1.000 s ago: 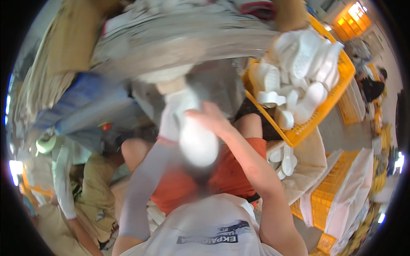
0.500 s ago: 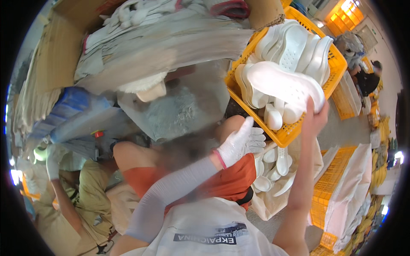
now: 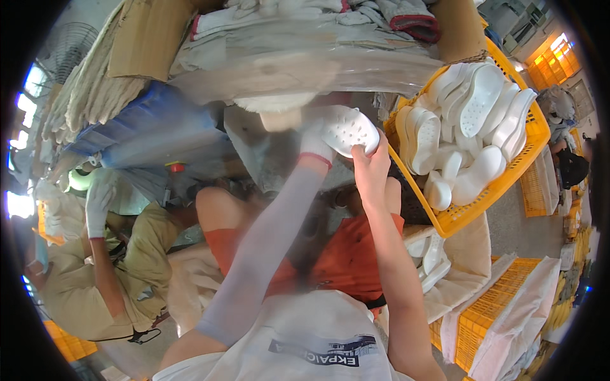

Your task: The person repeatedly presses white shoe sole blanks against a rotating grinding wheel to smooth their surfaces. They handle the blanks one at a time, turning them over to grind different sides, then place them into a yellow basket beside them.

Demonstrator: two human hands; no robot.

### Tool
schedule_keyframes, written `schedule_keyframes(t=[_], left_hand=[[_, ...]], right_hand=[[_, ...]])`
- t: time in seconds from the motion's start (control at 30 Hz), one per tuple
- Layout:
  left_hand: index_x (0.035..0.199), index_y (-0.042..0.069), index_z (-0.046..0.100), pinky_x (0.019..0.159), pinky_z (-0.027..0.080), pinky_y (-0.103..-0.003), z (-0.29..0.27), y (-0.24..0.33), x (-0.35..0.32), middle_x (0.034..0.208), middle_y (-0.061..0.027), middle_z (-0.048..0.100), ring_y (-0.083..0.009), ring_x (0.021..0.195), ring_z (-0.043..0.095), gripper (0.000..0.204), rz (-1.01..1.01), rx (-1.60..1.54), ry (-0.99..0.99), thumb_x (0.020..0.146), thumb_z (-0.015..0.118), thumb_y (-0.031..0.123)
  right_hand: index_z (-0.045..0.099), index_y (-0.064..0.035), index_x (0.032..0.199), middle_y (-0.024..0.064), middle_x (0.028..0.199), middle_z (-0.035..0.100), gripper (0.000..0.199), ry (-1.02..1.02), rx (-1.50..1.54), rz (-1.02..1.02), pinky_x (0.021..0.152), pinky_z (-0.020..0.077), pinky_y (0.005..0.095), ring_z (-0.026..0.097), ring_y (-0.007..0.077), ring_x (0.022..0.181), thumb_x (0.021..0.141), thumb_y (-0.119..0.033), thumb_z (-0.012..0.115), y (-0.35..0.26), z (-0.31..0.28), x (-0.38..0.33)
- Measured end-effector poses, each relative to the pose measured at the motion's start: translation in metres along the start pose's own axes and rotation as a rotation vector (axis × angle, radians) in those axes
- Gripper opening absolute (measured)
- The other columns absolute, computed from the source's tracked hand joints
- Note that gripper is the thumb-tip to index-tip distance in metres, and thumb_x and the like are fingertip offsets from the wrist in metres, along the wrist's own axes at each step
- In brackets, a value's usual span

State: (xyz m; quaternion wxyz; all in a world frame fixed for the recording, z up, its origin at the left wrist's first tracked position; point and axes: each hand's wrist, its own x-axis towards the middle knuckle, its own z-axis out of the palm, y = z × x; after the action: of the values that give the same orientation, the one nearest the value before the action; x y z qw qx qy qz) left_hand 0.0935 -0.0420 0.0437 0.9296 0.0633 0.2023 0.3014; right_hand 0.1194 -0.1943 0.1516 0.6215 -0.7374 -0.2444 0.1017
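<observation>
White-gloved left hand [image 3: 316,141] gripping one end of a white perforated foam shoe sole [image 3: 347,130], fingers wrapped around its edge. Bare right hand [image 3: 370,166] pinching the sole's other end from below, thumb and fingers closed on the rim. Sole being held up in front of the chest, between both hands, just left of a yellow slatted plastic crate [image 3: 508,184]. Pale long sleeve [image 3: 267,241] covering the left forearm; right forearm bare. Orange shorts [image 3: 343,260] showing beneath the arms, over bent knees.

Crate sitting tilted at the right, holding a heap of white foam soles [image 3: 473,127], some standing on edge, some lying flat. More white soles [image 3: 432,254] resting lower down on a cream cloth sack [image 3: 467,267]. Further yellow crates [image 3: 489,317] standing at the lower right, draped with pale sheeting.

Grey folded fabric stack [image 3: 305,57] lying across the top beside a brown cardboard sheet [image 3: 146,38]. Blue plastic tub [image 3: 146,133] sitting at the left. Another person's white-gloved hand [image 3: 98,203] being raised at the far left, above khaki clothing [image 3: 121,279].
</observation>
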Motion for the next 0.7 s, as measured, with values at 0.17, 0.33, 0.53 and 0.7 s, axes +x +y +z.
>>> schedule_keyframes(t=[0.17, 0.33, 0.53, 0.7], left_hand=[[0.142, 0.0, 0.054, 0.108, 0.05, -0.043, -0.037, 0.008, 0.036, 0.139, -0.015, 0.062, -0.0289, 0.125, 0.061, 0.047, 0.292, 0.552, -0.311, 0.108, 0.047, 0.033], [0.134, 0.003, 0.062, 0.096, 0.053, -0.042, -0.056, 0.072, 0.006, 0.125, -0.0165, 0.071, -0.0295, 0.114, 0.068, 0.053, 0.151, 1.062, -0.003, 0.104, 0.054, 0.047], [0.121, 0.0, 0.068, 0.082, 0.054, -0.04, -0.008, 0.103, -0.078, 0.103, -0.0094, 0.075, -0.025, 0.094, 0.069, 0.056, 0.441, 2.271, 0.034, 0.098, 0.067, 0.05], [0.116, 0.002, 0.071, 0.082, 0.055, -0.034, 0.009, 0.074, -0.086, 0.106, -0.0089, 0.072, -0.0177, 0.096, 0.067, 0.033, 0.346, 1.32, -0.082, 0.103, 0.064, 0.032]], right_hand=[[0.047, 0.0087, 0.144, 0.0273, 0.114, 0.072, 0.064, 0.01, 0.032, 0.019, 0.093, 0.0548, 0.0425, 0.072, 0.0367, 0.104, 0.091, -0.021, 0.066, 0.015, 0.033, 0.009], [0.057, 0.0136, 0.131, 0.0206, 0.108, 0.07, 0.051, -0.116, -0.019, -0.014, 0.064, 0.0653, 0.0353, 0.075, 0.0262, 0.085, 0.088, -0.012, 0.065, 0.008, 0.044, 0.027], [0.064, 0.0127, 0.114, 0.0218, 0.097, 0.071, 0.049, -0.176, -0.277, 0.157, 0.065, 0.0611, 0.0385, 0.075, 0.031, 0.084, 0.084, -0.026, 0.067, 0.025, 0.071, 0.06], [0.053, 0.0074, 0.137, 0.0269, 0.119, 0.068, 0.062, -0.353, -0.189, 0.152, 0.1, 0.0489, 0.0405, 0.064, 0.0372, 0.118, 0.085, -0.023, 0.065, 0.007, 0.068, 0.054]])
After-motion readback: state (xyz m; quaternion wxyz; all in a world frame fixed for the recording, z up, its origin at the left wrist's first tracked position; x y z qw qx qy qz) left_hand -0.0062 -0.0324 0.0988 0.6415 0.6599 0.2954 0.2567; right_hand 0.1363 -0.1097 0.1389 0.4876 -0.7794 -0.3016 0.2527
